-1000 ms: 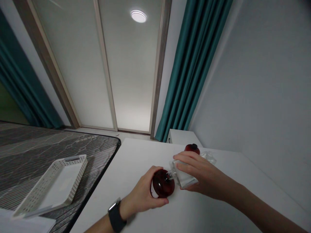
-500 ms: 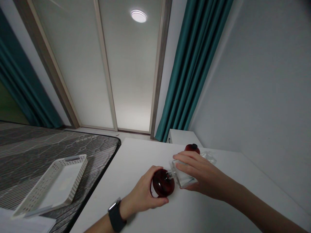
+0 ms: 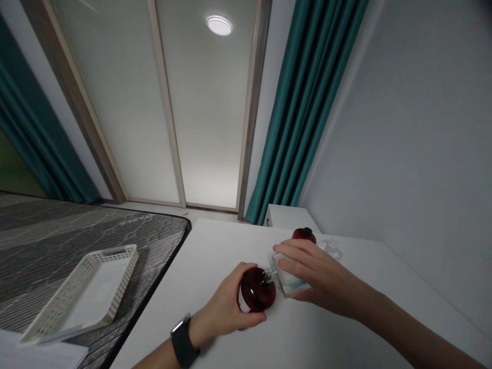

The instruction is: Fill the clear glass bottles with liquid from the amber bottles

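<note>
hardly anything is moving since the earlier frame; the clear bottle (image 3: 289, 283) is just shifting very slightly. from my end i am seeing the left hand (image 3: 225, 302) clamping around the red bottle (image 3: 257, 292), which is sitting between thumb and fingers. the right hand (image 3: 323, 277) is gripping the clear bottle, tilting its neck (image 3: 271, 275) toward the red bottle's top; i am not managing to tell whether they are touching. another bottle (image 3: 300, 236) is standing beyond the right hand.
</note>
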The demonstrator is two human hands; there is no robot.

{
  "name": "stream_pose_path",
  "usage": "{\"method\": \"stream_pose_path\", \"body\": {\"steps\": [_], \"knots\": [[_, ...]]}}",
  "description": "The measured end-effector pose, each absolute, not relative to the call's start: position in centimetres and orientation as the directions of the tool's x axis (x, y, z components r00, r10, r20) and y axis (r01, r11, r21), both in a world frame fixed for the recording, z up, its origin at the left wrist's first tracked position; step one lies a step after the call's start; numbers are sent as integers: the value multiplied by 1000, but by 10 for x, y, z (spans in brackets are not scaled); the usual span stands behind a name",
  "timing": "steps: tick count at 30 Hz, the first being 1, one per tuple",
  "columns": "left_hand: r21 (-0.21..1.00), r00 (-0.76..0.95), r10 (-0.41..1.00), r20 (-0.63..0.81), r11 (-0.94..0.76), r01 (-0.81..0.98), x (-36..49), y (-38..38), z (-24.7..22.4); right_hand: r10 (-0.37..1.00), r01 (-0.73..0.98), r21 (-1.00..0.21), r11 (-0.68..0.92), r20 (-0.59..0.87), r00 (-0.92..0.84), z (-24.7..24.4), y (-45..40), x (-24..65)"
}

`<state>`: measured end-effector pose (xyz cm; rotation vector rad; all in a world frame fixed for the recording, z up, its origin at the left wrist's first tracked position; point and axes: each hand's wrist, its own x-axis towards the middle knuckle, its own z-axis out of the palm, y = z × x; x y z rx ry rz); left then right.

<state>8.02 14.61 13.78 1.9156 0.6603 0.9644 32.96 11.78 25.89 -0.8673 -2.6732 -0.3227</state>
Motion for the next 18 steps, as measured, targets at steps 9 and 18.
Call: {"method": "stream_pose_path", "body": {"steps": [9, 18], "knots": [[884, 559, 752, 349, -462, 69, 81, 145, 140, 502, 585, 137, 799, 381, -776, 260, 117, 329], [893, 550, 761, 343, -445, 60, 81, 145, 142, 494, 589, 161, 792, 397, -773, 264, 118, 326]]}}
